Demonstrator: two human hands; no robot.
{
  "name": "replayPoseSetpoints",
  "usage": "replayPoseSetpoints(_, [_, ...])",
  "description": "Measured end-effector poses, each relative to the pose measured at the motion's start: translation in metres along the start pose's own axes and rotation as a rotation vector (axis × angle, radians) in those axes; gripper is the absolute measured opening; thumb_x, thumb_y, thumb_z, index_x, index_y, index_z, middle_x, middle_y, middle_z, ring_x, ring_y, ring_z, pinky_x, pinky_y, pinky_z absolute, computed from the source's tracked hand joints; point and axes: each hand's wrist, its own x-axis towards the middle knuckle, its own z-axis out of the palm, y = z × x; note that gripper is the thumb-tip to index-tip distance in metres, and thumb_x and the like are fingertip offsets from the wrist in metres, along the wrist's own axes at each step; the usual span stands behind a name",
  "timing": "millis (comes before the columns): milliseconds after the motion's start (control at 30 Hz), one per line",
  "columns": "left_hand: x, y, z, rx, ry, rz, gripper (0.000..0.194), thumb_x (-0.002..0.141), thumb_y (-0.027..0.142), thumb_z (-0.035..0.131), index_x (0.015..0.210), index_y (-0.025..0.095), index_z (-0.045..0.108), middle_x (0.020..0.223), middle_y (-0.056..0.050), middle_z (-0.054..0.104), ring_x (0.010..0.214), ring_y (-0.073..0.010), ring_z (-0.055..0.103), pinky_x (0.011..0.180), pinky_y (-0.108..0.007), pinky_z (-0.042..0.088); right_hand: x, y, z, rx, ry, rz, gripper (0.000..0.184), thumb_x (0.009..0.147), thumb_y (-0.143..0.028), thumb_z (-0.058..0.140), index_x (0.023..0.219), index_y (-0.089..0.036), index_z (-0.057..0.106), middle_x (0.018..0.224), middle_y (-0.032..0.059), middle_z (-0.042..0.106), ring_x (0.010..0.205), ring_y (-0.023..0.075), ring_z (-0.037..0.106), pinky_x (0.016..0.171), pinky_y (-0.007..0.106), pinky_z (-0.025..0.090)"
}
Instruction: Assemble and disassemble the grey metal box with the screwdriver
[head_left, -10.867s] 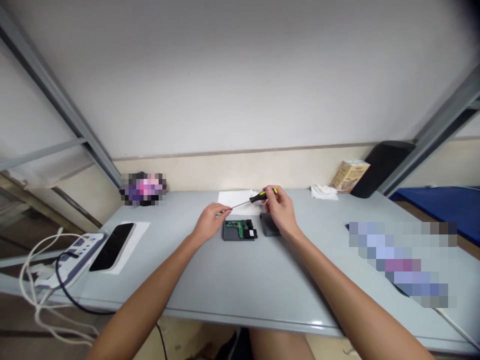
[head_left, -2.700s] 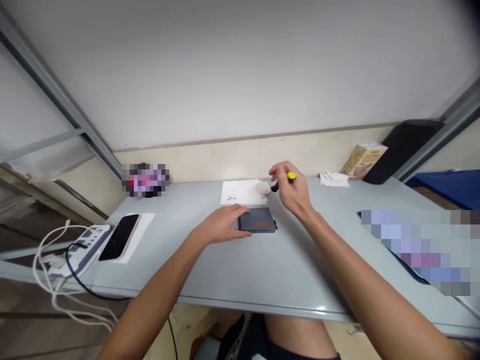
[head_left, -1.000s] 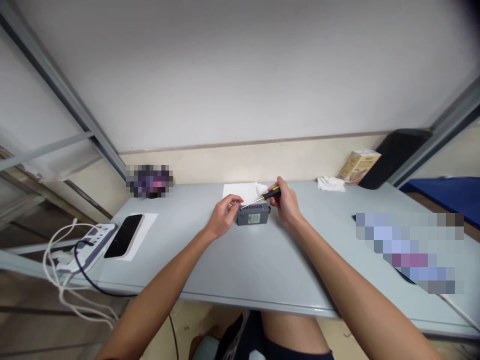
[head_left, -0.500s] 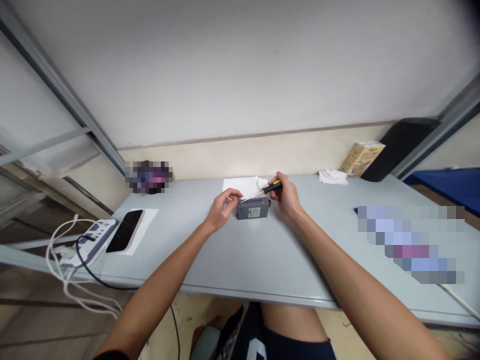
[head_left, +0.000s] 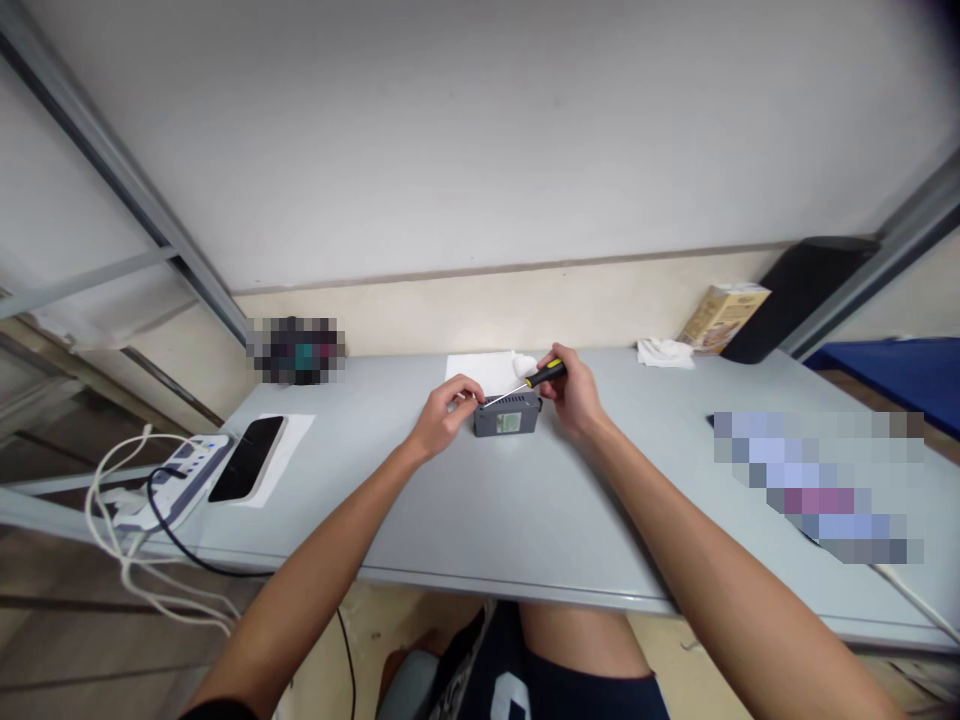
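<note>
A dark grey vented box (head_left: 499,424) with a pale label on its front stands upright on the table. At its upper left corner my left hand (head_left: 448,412) has its fingers curled, thumb and fingertips against the box. My right hand (head_left: 574,392) is wrapped round the black and yellow handle of a screwdriver (head_left: 546,374). The thin shaft slants down to the left across the slotted top, its tip by my left fingertips. What the tip touches is too small to make out. My lower right fingers are close to the box's right end.
Behind the box lie a white sheet (head_left: 480,372) and a white rounded item (head_left: 524,367). To the left are a phone (head_left: 249,460) and a power strip (head_left: 180,485) with cables. A crumpled tissue (head_left: 665,353), a carton (head_left: 724,318) and a black object (head_left: 802,295) stand back right.
Both hands stay at the box almost unmoved, with the screwdriver at nearly the same slant. The view has shifted very slightly.
</note>
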Motion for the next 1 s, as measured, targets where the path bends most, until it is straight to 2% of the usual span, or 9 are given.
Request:
replayPoseSetpoints(533, [0.0013, 0.0049, -0.0045, -0.024, -0.078, 0.021, 0.008, 0.084, 0.020, 0.057, 0.088, 0.018, 0.064, 0.097, -0.007, 0.063, 0.086, -0.0193, 0.055, 0.077, -0.031, 0.044, 0.0002, 0.0017, 0.0000, 0.049, -0.027, 0.001, 0.038, 0.078, -0.056, 0.070, 0.065, -0.022, 0.058, 0.048, -0.0046, 0.047, 0.039, 0.0077, 0.038, 0.041, 0.024, 0.028])
replayPoseSetpoints(1000, [0.0025, 0.0018, -0.0047, -0.050, -0.079, 0.049, 0.006, 0.083, 0.018, 0.059, 0.085, 0.018, 0.064, 0.096, -0.007, 0.062, 0.085, -0.0185, 0.054, 0.076, -0.031, 0.043, 0.0001, 0.0017, -0.0001, 0.078, -0.030, -0.004, 0.036, 0.079, -0.051, 0.070, 0.064, -0.021, 0.059, 0.050, -0.0039, 0.048, 0.038, 0.0074, 0.041, 0.038, 0.022, 0.028])
